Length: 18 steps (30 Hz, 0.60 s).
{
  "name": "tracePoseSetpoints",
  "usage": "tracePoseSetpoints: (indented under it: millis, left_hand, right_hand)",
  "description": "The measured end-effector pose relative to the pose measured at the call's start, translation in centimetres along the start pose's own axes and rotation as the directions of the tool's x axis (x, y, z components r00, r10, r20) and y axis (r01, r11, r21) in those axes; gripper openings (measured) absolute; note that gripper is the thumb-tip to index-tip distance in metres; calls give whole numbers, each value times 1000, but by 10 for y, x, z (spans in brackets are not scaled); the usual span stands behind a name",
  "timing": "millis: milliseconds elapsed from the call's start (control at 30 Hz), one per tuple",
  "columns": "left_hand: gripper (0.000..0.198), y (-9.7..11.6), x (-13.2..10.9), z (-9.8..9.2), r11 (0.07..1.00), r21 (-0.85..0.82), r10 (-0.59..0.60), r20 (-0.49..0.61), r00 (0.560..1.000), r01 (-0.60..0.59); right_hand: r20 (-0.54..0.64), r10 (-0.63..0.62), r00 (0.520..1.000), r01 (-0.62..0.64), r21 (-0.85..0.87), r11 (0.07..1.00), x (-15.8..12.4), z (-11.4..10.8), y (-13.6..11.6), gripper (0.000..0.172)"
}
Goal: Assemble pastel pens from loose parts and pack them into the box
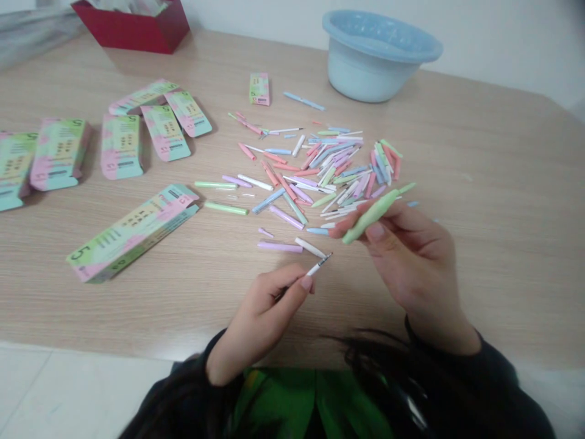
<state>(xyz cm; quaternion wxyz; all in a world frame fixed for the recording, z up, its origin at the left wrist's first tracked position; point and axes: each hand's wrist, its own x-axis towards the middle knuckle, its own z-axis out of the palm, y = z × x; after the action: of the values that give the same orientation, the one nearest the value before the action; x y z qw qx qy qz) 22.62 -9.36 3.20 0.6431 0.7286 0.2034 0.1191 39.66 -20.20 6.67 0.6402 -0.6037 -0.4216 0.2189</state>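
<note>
My left hand (269, 311) pinches a thin white pen refill (319, 264), its dark tip pointing up and to the right. In my right hand (411, 262) is a light green pen barrel (372, 216), held between thumb and fingers and tilted up to the right. A white pen part (311, 247) and a purple pen part (280, 246) lie on the table just beyond my left hand. Behind both hands spreads a loose pile of pastel pen parts (338, 160) in pink, purple, blue, green and white. My right fingers hide part of the pile's near edge.
Several printed pastel boxes (122, 146) lie at the left, and a longer one (134, 235) rests nearer to me. A small box (259, 89) and a blue pen piece (304, 100) lie farther back. At the rear stand a light blue basin (370, 76) and a red box (141, 30).
</note>
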Motion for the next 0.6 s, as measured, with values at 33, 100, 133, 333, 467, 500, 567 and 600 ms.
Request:
tracePoseSetpoints:
  millis: [33,100,133,333,467,500,567,600]
  left_hand:
    - [31,0,0,1,1000,-9,3,1,1000,-3]
    - [30,0,-1,1,1000,-21,7,3,1000,-7]
    - [30,0,-1,1,1000,-25,10,4,1000,-10]
    - [29,-1,-2,0,999,-20,24,1,1000,-24]
    - [29,-1,-3,0,999,-22,24,0,1000,-24]
    - [28,0,-3,0,999,-21,24,5,1000,-24]
    - [28,1,-2,1,1000,-22,22,8,1000,-22]
    - [28,1,-2,1,1000,-23,20,7,1000,-20]
  right_hand:
    - [4,11,1000,-11,43,999,-1,3,1,12]
    - [-4,20,1000,-20,69,997,-3,6,2,12]
    - [-12,23,1000,-22,52,998,-4,7,2,12]
    - [-26,26,999,-27,-40,999,-7,10,-2,8]
    - [-27,30,999,-31,-35,999,-7,8,0,11]
    - [-17,36,999,-37,-30,999,-7,8,0,11]
    - [23,47,999,-47,-12,999,-7,9,0,11]
    - [52,57,997,-57,3,998,-7,10,0,11]
